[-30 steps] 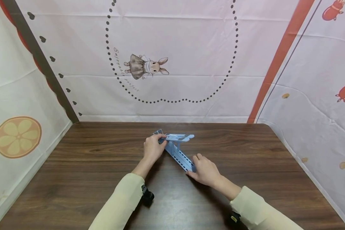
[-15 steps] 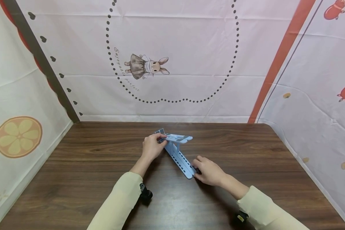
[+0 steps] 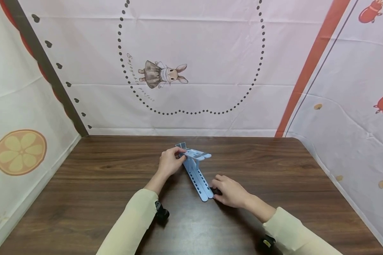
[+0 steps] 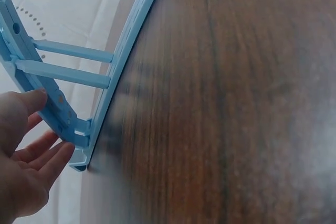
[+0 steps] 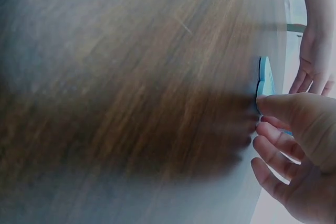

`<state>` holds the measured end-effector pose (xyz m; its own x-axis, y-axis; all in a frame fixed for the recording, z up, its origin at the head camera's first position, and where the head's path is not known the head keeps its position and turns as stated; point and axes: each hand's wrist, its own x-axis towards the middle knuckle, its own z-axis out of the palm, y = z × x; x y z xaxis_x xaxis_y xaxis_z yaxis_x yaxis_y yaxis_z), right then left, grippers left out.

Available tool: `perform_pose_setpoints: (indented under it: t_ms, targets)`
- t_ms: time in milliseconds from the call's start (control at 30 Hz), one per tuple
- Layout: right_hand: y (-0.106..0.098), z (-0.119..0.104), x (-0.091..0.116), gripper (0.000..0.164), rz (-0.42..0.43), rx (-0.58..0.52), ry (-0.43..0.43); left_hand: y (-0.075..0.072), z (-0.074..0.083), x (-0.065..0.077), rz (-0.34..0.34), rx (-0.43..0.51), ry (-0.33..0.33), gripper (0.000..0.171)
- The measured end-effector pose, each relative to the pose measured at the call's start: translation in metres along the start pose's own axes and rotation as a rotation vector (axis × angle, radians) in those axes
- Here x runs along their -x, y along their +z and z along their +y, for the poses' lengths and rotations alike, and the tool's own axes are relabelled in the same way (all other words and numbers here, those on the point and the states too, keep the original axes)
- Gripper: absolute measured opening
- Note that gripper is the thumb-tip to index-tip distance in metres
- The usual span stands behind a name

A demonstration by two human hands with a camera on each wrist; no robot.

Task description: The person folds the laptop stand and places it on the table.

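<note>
A light blue folding laptop stand [image 3: 196,179] lies on the wooden table, its two slotted base bars close together and pointing at me. Its upper arms [image 3: 197,154] are raised on short struts [image 4: 68,72]. At the far end my left hand [image 3: 170,162] pinches the upper arms between thumb and fingers. My right hand [image 3: 231,191] is at the near right end of the base, thumb and curled fingers at the bar's rounded tip. In the right wrist view the thumb lies against the stand's end [image 5: 266,77], while the index fingertip is partly hidden behind it.
The brown wooden table [image 3: 99,198] extends around the stand. White printed cloth [image 3: 210,71] hangs behind the table and along both sides. Each forearm wears a black wrist camera [image 3: 161,214] near a pale yellow sleeve [image 3: 131,219].
The stand's near end has swung left and towards me, and its upper arms have turned with it. My right hand has shifted from over the base's end to its right side.
</note>
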<state>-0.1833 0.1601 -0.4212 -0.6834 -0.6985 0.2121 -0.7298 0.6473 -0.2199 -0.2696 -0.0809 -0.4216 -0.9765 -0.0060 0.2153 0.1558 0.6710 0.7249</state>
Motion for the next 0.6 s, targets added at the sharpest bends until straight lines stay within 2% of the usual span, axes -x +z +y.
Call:
perform_pose_setpoints:
  t_ms: [233, 600]
  targets:
    - [0.0054, -0.0021, -0.0022, 0.023, 0.023, 0.019, -0.043, 0.0019, -0.0011, -0.0025, -0.045, 0.05, -0.004, 0.015]
    - [0.0083, -0.0034, -0.0046, 0.027, 0.054, 0.062, -0.06, 0.0055, -0.001, -0.0084, -0.067, 0.135, 0.068, 0.01]
